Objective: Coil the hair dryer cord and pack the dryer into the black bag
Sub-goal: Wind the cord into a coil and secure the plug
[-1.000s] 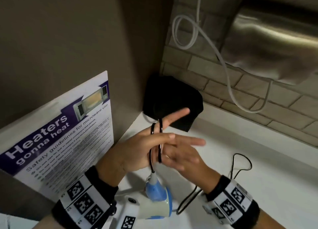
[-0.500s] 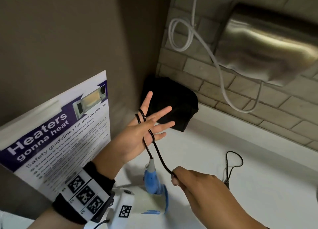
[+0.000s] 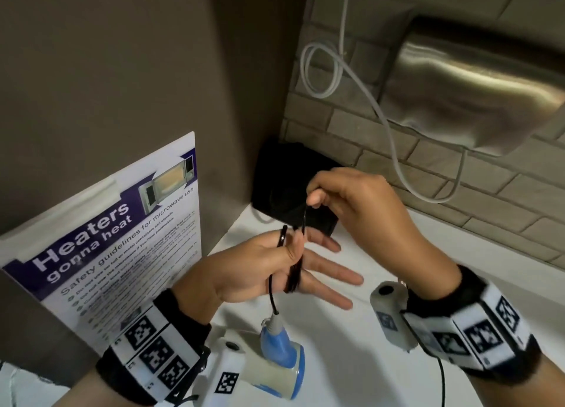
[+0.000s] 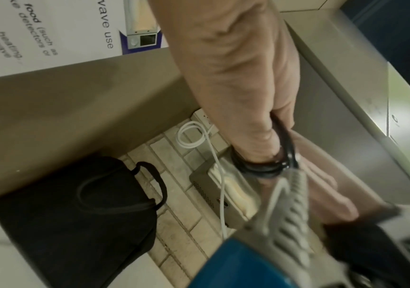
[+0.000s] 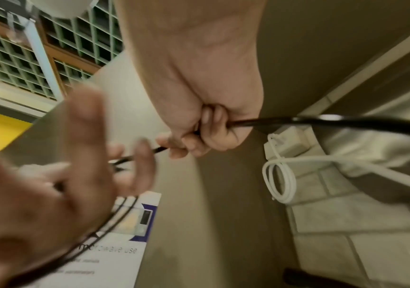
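My left hand (image 3: 305, 269) is held out over the counter with straight fingers, and the black cord (image 3: 302, 223) is wound round it in several loops. Its thumb lies over the loops against the palm. Just above, my right hand (image 3: 318, 198) pinches the cord's free run between thumb and fingers. From the loops the cord drops to the white and blue hair dryer (image 3: 275, 370) lying on the counter below my left wrist. The black bag (image 3: 284, 180) sits in the back corner behind both hands. The left wrist view shows the loops (image 4: 260, 169) and the bag (image 4: 75, 214).
A microwave safety poster (image 3: 122, 238) leans on the left wall. A steel wall unit (image 3: 474, 94) hangs at the upper right, with a white cable (image 3: 321, 70) looped on the brick wall. The white counter (image 3: 412, 247) runs off to the right.
My right hand has risen from beside the dryer to above my left hand, bringing the cord up with it. My left thumb has folded over the loops.
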The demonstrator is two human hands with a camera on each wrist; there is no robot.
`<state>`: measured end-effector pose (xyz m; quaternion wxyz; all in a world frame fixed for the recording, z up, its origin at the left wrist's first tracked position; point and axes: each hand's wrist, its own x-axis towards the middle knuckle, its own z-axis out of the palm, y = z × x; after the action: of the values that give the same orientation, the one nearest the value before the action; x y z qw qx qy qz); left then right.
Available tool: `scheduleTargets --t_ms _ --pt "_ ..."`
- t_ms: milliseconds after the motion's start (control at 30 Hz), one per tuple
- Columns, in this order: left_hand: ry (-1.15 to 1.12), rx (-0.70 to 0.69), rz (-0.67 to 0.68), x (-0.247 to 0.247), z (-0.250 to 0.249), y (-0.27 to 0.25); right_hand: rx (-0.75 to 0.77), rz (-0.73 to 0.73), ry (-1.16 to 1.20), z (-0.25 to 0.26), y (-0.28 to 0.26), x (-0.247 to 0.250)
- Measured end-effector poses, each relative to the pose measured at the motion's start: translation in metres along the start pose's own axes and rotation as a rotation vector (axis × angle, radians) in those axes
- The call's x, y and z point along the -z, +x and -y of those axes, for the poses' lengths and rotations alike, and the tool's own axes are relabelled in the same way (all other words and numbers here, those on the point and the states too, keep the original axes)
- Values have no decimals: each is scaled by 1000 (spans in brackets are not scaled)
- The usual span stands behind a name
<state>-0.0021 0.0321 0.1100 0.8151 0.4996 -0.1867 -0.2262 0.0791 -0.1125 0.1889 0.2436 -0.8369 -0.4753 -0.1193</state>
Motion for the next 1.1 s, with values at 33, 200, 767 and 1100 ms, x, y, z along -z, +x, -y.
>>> scheduleTargets --t_ms 33,200,767,1100 --pt "-6 9 39 -2 0 -1 12 13 43 -7 7 -5" --pt "-42 -60 26 -3 -2 -2 -121 198 315 -20 -1 -41" --pt "1 -301 -600 37 5 6 -94 316 -108 -1 -86 -53" --pt "84 -100 -185 9 7 2 -6 38 -255 7 -25 -6"
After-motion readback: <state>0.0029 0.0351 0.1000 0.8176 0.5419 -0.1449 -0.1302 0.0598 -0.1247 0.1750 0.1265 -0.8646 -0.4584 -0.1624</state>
